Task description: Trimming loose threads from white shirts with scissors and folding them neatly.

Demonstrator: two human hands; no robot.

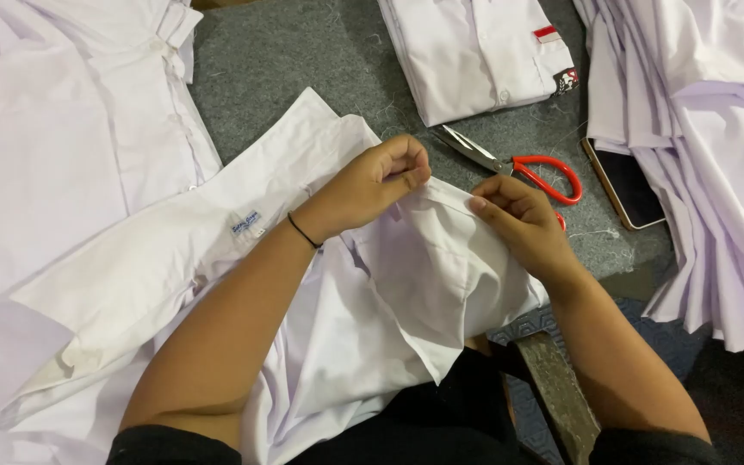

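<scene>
A white shirt [363,319] lies spread over my lap and the grey carpet, its collar label showing at the left. My left hand [376,181], with a thin black band on the wrist, pinches an edge of the shirt's fabric near the middle of the view. My right hand [518,226] pinches the same edge a little to the right, so the cloth is held taut between both hands. Red-handled scissors [518,164] lie on the carpet just beyond my right hand, blades pointing left.
A folded white shirt [475,52] with a small red-and-white patch sits at the top. Piles of white shirts lie at left [62,129] and right [716,172]. A phone [626,185] rests face up by the right pile. Grey carpet [286,60] shows between them.
</scene>
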